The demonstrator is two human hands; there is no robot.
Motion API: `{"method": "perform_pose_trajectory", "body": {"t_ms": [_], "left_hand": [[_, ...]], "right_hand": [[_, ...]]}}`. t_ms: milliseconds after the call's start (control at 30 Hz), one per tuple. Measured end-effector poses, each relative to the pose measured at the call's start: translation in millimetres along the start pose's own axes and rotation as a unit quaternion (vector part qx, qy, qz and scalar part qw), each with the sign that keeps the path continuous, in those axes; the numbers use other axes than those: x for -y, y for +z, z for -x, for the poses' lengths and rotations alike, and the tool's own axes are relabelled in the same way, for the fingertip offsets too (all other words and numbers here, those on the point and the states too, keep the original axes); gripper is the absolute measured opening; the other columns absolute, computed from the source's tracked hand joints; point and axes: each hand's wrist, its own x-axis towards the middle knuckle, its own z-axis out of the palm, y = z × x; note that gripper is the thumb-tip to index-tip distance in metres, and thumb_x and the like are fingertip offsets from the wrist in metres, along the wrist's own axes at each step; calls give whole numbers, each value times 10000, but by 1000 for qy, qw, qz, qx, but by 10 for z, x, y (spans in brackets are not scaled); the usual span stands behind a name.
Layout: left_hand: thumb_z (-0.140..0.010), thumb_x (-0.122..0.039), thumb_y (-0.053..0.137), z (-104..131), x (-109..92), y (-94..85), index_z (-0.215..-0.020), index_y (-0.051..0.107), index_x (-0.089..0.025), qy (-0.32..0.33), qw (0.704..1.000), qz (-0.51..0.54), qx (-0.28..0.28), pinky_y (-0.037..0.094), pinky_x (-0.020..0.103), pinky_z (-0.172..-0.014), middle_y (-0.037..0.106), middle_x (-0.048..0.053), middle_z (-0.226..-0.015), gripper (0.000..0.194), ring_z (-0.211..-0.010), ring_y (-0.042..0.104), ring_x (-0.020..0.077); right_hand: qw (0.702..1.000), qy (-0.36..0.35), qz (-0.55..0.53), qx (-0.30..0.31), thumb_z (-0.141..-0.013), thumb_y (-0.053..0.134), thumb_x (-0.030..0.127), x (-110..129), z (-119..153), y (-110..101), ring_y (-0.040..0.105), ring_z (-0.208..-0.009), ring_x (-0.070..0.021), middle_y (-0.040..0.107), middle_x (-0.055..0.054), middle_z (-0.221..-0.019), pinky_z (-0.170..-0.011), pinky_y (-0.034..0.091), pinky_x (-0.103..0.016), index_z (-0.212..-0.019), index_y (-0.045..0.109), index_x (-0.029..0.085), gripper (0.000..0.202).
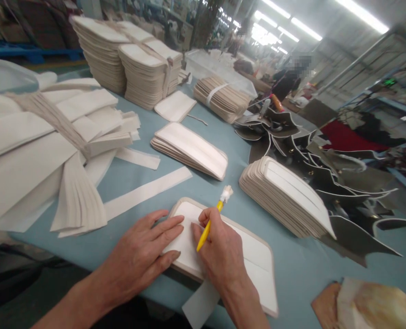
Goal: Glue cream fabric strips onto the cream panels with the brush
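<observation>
My left hand (137, 251) lies with its fingers stretched out, the fingertips on the left end of a white panel with a beige border (258, 265). In my right hand (223, 249) is a slim yellow pen (206, 233), held tilted over that panel. Something white and crumpled is wrapped round the pen's far end. Its lower end points down toward the panel; whether it touches is unclear. A pale strip (201, 305) sticks out under my right wrist, past the panel's near edge. My right hand and forearm cover the panel's middle.
Beyond the panel lie a low stack of panels (192, 148) and a taller stack (285, 196). Bundled pale pieces (24, 151) spread over the left; tied stacks (144, 68) stand behind. Dark curved pieces (326, 183) crowd the right. A brownish item (371, 304) sits near right.
</observation>
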Motion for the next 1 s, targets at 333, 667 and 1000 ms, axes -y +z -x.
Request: {"method": "perform_pose_trajectory", "body": {"t_ms": [333,667,1000], "left_hand": [[-1006,-313,550,4,79,2,-1392,651,-248,27,1000,-2,13,484,376,-1143,654,44,-1488,404,-1331,584,246],[-1021,-351,512,68,169,52,-1451,589,-302,34,999,-10,27,472,386,-1153,597,6,-1553,439,-1385,542,247],[-996,-364,545,18,210,-53,-1509,494,-356,43,995,-29,86,431,367,-1205,524,-51,-1614,516,-1424,532,224]], "right_hand": [[1000,-5,-11,12,-912,615,232,15,-23,-123,710,-728,-234,735,23,-833,-615,313,-270,-999,559,271,110],[998,6,-67,-2,-929,626,340,-344,236,-578,615,-613,-183,646,57,-719,-610,338,-251,-926,537,271,113],[997,26,-34,-69,-947,602,409,-1044,561,-808,615,-610,-190,659,35,-741,-621,367,-265,-894,523,272,166]]}}
